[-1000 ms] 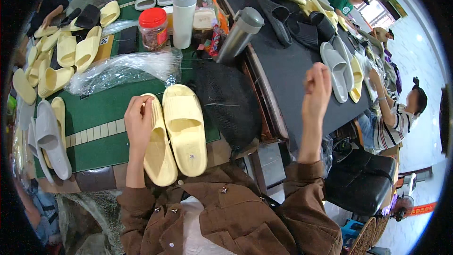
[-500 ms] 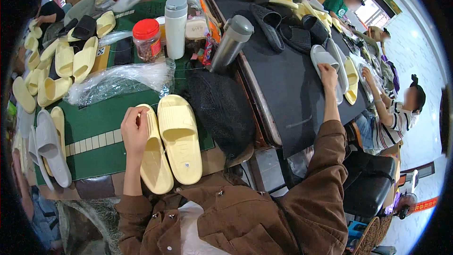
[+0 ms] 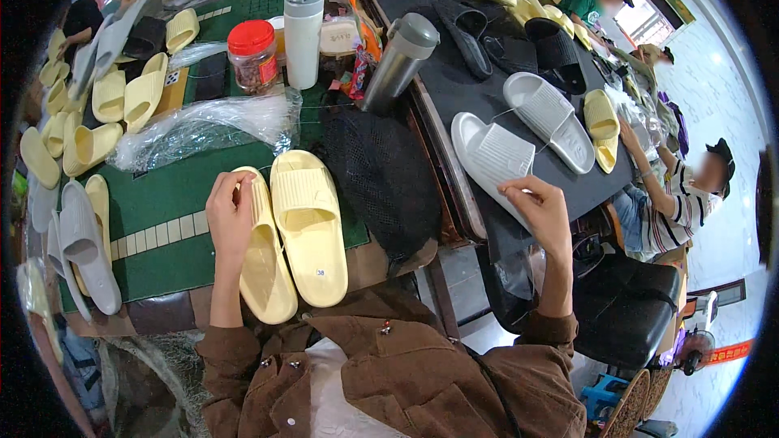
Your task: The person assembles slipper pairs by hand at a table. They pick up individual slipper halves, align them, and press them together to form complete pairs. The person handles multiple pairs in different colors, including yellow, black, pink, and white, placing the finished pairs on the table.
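Observation:
A pair of pale yellow slippers lies before me, a left slipper [image 3: 272, 284] and a right slipper [image 3: 312, 239]. My left hand [image 3: 228, 215] is closed at the strap of the left one, its fingertips pinched; whatever is in them is hidden. On the black table to the right, my right hand [image 3: 540, 211] pinches a light grey slipper [image 3: 483, 150] at the strap's edge. Its mate, another light grey slipper [image 3: 552, 122], lies just beyond, and a thin thread seems to run between the two.
A black mesh bag [image 3: 377, 178], a steel flask [image 3: 402, 65], a white bottle [image 3: 303, 36] and a red-lidded jar [image 3: 253, 57] stand between. Clear plastic [image 3: 211, 134] lies on the green mat. Slippers crowd the left; a person in stripes [image 3: 669, 203] sits at right.
My right hand has drawn the light grey pair nearer and leftward across the black table. My left hand stays put. Across the table, a person's grey slippers have moved to the far left pile.

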`<state>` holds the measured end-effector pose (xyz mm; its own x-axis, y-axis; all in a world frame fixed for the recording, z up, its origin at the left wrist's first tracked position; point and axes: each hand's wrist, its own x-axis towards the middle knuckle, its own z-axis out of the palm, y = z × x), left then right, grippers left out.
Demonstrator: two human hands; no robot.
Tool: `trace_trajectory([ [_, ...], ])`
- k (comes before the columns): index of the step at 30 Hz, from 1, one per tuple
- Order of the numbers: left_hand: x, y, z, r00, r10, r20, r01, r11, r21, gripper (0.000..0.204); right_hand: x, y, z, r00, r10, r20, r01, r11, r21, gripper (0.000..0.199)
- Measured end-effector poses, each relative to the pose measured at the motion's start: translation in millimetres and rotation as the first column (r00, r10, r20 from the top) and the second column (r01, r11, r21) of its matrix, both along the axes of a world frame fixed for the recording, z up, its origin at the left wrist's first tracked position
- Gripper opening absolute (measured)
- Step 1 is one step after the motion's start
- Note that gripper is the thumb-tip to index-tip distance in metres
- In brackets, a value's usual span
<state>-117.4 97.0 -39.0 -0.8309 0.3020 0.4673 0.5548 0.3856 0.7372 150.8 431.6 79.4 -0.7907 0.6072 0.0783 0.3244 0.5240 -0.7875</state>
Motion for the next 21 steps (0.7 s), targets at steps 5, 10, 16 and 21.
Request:
trace_trajectory([
  [5,2,0,2,1.000,0.002,-0.002,-0.002,1.000,0.009,0.010,5,14,-12,0.993,-0.099,-0.060,0.100,0.995,0.015,0.014],
  [10,4,-3,8,1.000,-0.007,-0.006,0.007,1.000,-0.011,0.011,-3,51,-17,0.975,-0.221,0.025,0.195,0.903,0.382,0.012],
  [16,45,-20,24,0.968,-0.033,-0.250,0.018,0.998,-0.060,0.022,5,91,-31,0.984,-0.132,-0.118,0.171,0.877,0.449,0.016],
  [21,87,-47,17,0.961,-0.162,-0.223,0.098,0.957,-0.273,0.038,25,133,-34,0.932,-0.183,-0.314,0.259,0.940,0.220,0.034],
])
